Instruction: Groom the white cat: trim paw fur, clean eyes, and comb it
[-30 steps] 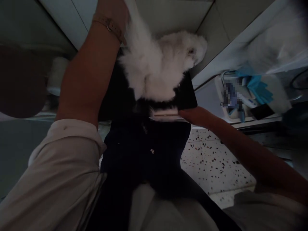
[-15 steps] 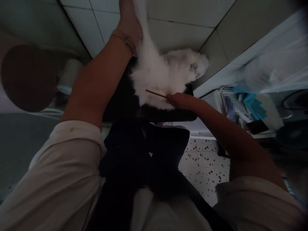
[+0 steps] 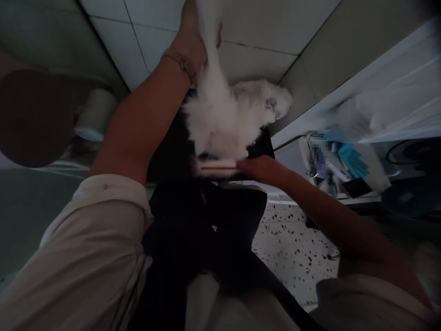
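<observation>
A white, long-haired animal (image 3: 225,122), a cat or small dog, is on a black tabletop (image 3: 168,151), its head toward the right. My left hand (image 3: 193,41) is closed around its raised furry tail (image 3: 209,27), or possibly a limb; the upper end runs out of the picture. A strap is on that wrist. In my right hand (image 3: 257,166) is a flat comb (image 3: 218,168), blurred by motion, pointing left. It is just below the animal's fur, over the table's near edge. Pale fluff shows at its far end.
Tiled wall (image 3: 258,50) rises behind the table. A white roll or cup (image 3: 95,115) stands left of my arm. To the right, a tray (image 3: 379,170) holds blue gloves (image 3: 353,158) and other items. Speckled floor (image 3: 285,248) shows below.
My right hand has drawn the comb down toward me, off the fur to the table's near edge. The left hand still holds the raised tail.
</observation>
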`<state>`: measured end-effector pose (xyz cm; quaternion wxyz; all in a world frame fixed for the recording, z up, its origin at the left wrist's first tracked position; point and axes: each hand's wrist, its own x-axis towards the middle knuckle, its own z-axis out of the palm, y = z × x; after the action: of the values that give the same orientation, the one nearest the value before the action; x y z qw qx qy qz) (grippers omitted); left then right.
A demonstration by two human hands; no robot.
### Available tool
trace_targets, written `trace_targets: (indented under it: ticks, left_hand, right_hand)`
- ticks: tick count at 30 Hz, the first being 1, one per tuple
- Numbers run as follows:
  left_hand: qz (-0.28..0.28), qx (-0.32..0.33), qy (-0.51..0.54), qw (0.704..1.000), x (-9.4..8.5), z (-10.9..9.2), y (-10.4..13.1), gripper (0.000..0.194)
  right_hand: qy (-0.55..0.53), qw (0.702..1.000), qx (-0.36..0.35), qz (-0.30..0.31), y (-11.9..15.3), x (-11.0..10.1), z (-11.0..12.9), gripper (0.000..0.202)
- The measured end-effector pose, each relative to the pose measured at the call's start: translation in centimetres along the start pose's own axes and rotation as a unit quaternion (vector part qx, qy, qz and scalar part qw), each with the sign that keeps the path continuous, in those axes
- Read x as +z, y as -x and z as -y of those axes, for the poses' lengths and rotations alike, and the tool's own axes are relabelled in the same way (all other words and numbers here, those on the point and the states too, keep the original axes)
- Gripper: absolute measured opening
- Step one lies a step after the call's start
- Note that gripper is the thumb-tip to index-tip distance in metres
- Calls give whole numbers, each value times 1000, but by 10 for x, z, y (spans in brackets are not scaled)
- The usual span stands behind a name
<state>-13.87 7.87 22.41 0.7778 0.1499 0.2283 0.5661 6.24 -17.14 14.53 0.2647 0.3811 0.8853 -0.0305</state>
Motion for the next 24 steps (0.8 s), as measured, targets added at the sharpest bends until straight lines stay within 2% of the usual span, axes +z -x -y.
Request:
trace_targets:
  ticks: [2,4,6,8,12,18,21,24]
  left_hand:
    - [14,32,-64,997,6,6,13,50]
    - [46,35,-70,996,11,12,23,47]
    - [54,41,-71,995,15,15,27,41]
    - [44,41,-76,995,15,16,27,36]
    - [4,46,-75,996,6,14,18,37]
    - [-36,49,-59,996,-9,24,5,35]
    - [-40,43,-49,997,-5,23,7,37]
    - [-27,41,-40,998,3,15,11,41]
  right_hand:
    - [17,996,75,-52,-7,-33,-21,27]
    - [27,984,141,-106,-19,-60,-41,31]
    - [23,977,170,-128,-34,-76,-54,38]
    - [3,983,150,-105,-48,-77,-59,40]
    - [-54,994,89,-38,-59,-62,-48,36]
    - [-28,996,81,-9,-43,-43,-30,37]
    - [-22,999,46,-1,-37,-19,-17,34]
    - [-23,998,-46,35,-32,14,8,32]
